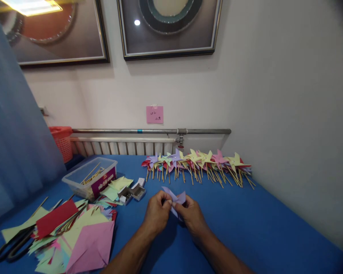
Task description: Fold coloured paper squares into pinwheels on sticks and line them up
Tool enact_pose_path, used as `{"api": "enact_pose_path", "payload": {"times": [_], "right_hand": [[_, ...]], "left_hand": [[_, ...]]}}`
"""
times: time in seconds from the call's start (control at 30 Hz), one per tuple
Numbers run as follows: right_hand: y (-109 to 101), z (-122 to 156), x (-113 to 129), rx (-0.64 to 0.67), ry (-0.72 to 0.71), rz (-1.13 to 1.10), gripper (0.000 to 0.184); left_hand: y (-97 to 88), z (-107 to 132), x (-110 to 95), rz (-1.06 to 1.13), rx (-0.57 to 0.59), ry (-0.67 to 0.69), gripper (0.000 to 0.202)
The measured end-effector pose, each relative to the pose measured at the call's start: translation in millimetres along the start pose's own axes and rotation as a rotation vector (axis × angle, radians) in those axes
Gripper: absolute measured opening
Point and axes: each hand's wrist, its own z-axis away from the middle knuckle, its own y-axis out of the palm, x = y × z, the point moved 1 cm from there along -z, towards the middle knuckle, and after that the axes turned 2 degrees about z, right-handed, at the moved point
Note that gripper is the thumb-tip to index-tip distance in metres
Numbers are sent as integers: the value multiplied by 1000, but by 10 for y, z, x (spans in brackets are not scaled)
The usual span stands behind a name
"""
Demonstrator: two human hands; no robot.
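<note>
Between my two hands, above the blue table, is a purple paper pinwheel [173, 194] with its blades folded in. My left hand [157, 212] pinches it from the left, thumb and fingertips near its middle. From the right, my right hand [191, 216] grips it with the thumb by the centre and the fingers behind. No stick shows on this pinwheel; its back is hidden by my fingers. Left of my hands sit small open boxes [138, 192] with tiny metal pieces in them, too small to name.
Finished pinwheels [193, 160] on sticks lie in a row at the back. A clear plastic tub [71, 182] holds wooden sticks. Stacked coloured paper [91, 243] and black-handled scissors [17, 245] lie at left. A red basket [63, 146] stands beyond, near a wall pipe [117, 131].
</note>
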Motion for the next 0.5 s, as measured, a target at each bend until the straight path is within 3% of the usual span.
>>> {"api": "enact_pose_path", "payload": {"times": [0.5], "right_hand": [[-7, -17, -31, -33, -58, 111, 21]], "left_hand": [[28, 26, 1, -59, -28, 34, 7]]}}
